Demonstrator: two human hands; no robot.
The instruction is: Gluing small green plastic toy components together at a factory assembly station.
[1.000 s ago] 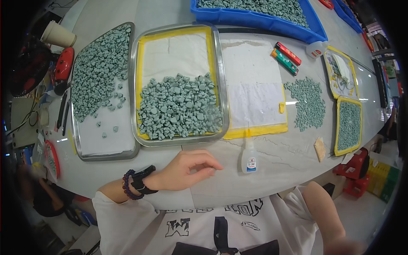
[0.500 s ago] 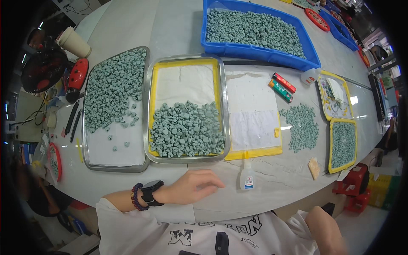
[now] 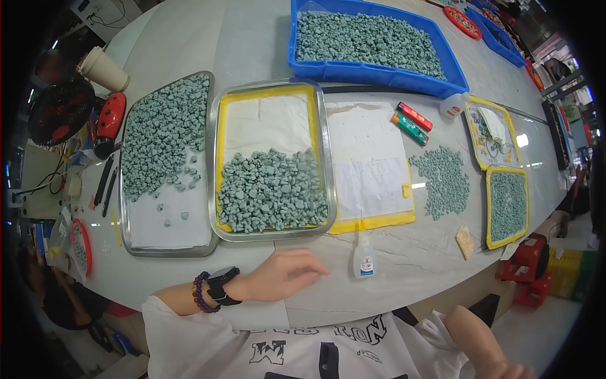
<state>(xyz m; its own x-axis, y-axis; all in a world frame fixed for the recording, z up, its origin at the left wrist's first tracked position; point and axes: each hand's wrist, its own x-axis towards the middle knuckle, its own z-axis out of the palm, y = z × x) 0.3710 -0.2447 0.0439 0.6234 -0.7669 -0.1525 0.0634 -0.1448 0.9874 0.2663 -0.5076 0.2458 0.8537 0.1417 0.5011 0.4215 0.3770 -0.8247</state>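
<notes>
My left hand (image 3: 289, 275), with a watch and a beaded bracelet on its wrist, rests on the table. Its fingers are loosely bent and hold nothing that I can see. Just right of the fingertips stands a small white glue bottle (image 3: 363, 259) with a thin tip. Beyond the hand lies a metal-rimmed tray (image 3: 331, 189) with a yellow-edged lining, its near half covered with green stones (image 3: 274, 192). My right hand (image 3: 505, 369) hangs low at the bottom right, away from the table; the frame edge cuts off its fingers.
Left is another tray (image 3: 167, 237) of green stones. A blue bin (image 3: 379, 79) of stones stands at the back. Right are a yellow-edged white board (image 3: 372, 136), red and green lighters (image 3: 413, 117), loose small stones (image 3: 442, 183) and two small yellow trays (image 3: 488, 208). A fan (image 3: 60, 114) stands far left.
The view has shifted slightly, so the table things sit a little further left. Part of my right hand now shows at the lower edge. My left hand stays in place.
</notes>
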